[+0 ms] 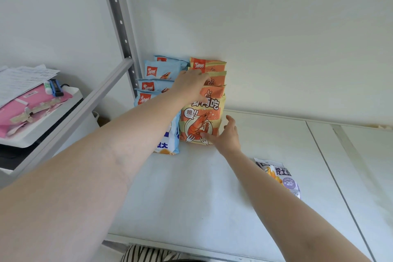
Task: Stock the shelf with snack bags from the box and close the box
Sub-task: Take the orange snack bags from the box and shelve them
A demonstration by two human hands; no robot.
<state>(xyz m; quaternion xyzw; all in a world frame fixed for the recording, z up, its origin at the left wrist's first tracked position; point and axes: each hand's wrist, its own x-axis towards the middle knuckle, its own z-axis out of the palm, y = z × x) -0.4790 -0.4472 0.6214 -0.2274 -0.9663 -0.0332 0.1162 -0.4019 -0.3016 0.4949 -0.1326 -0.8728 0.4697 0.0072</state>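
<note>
Looking from the head view: a white shelf (191, 187) against a pale wall, both arms reaching forward.
Left hand (189, 85): its grip lies over the tops of the orange snack bags (204, 117), fingers curled onto the upper edges of the rear bags; whether it pinches one, I cannot tell.
Right hand (225, 134): grip apart, fingers spread, touching the lower right corner of the front orange bag.
Orange snack bags: 4 in a row, standing upright at the back wall.
Blue snack bags (159, 74): 4 upright in a row, just left of the orange ones, partly hidden by the left forearm.
Grey snack bag (280, 176): lying flat on the shelf, right of the right forearm.
Side surface: pink packet (32, 106) and papers (23, 78) left of the shelf post (121, 23).
</note>
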